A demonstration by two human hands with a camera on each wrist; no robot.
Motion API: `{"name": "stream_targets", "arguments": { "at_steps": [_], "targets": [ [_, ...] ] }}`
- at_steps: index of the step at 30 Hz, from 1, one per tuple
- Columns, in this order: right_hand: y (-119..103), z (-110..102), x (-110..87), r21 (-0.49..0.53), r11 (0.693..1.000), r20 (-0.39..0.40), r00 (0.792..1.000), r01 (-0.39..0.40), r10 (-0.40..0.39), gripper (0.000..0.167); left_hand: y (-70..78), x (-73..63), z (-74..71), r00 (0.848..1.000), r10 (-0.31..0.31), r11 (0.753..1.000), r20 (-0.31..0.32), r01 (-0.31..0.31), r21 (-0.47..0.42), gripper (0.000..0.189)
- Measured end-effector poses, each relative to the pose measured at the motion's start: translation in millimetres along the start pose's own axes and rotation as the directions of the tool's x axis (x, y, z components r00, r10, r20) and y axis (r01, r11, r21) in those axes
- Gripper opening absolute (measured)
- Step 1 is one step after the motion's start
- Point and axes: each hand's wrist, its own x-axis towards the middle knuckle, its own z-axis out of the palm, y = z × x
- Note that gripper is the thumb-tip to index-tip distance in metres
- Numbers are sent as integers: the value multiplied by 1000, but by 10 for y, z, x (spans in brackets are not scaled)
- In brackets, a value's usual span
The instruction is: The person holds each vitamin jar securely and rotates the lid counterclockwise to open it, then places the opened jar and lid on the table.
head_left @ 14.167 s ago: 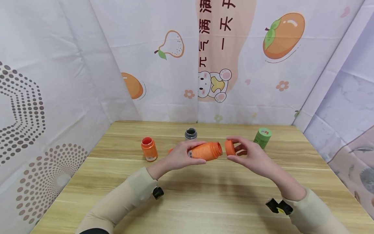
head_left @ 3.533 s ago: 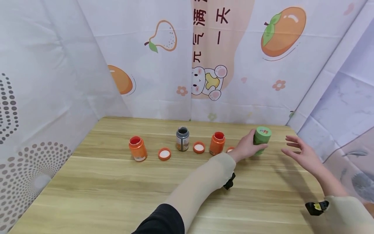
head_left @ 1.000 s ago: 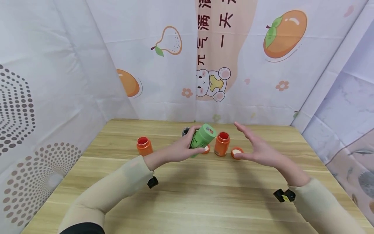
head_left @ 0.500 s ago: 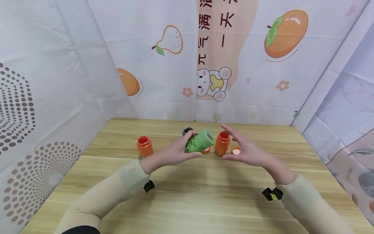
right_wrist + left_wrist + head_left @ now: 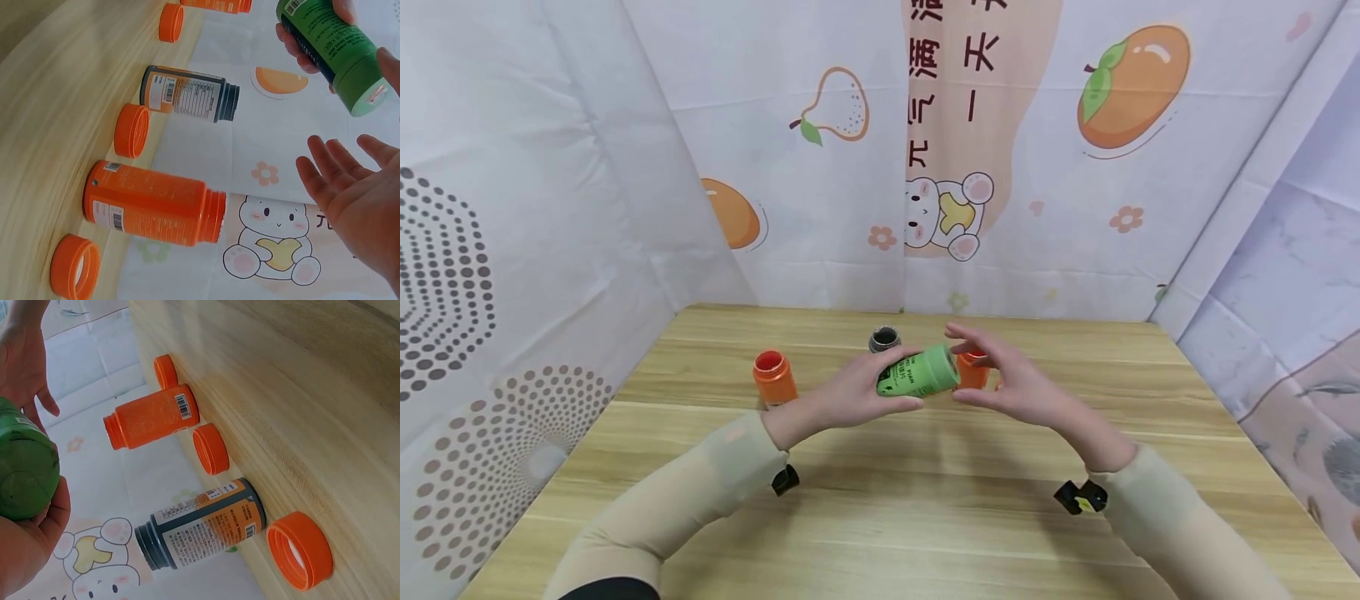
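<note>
My left hand (image 5: 853,393) grips a green bottle (image 5: 917,372) over the middle of the table, tipped so its lidded end points right. The lid is on; in the right wrist view the green lid (image 5: 362,87) faces my right hand (image 5: 359,206). That hand (image 5: 1022,383) is held with fingers spread and thumb apart, close around the lid end, with nothing in its grasp. The left wrist view shows the base of the green bottle (image 5: 26,472) in the left palm.
Upright and uncapped stand an orange bottle (image 5: 775,379) at left, a grey bottle (image 5: 885,337) behind the left hand, and another orange bottle (image 5: 147,203) behind the right hand. Orange caps (image 5: 211,449) lie between and beside them on the wooden table (image 5: 925,517). A printed curtain (image 5: 820,208) hangs behind.
Earlier the hands held an orange bottle and its cap. Since then the left hand has brought the green bottle from the right to the middle and tipped it; the right hand has moved left towards its lid.
</note>
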Motion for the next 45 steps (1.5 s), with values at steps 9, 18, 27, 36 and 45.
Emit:
{"name": "stream_targets", "arguments": {
  "at_steps": [9,18,27,36,45],
  "targets": [
    [-30,65,-7,15,1000,-17,1000,-23,23,62,-20,1,62,999,38,999,-30,-38,18,62],
    [-42,82,-19,18,1000,-14,1000,9,-8,54,-28,-19,86,1000,16,999,-20,-17,-38,61],
    [-19,106,-34,28,994,-33,994,101,-101,48,-33,-33,105,997,77,995,-20,-78,-57,59],
    [-57,115,-61,39,990,-41,990,133,-131,48,-26,-46,113,995,101,991,-4,-101,-89,56],
    [-66,84,-75,34,991,-25,992,128,-127,47,-20,-23,118,996,89,991,-1,-89,-99,57]
  ]
}}
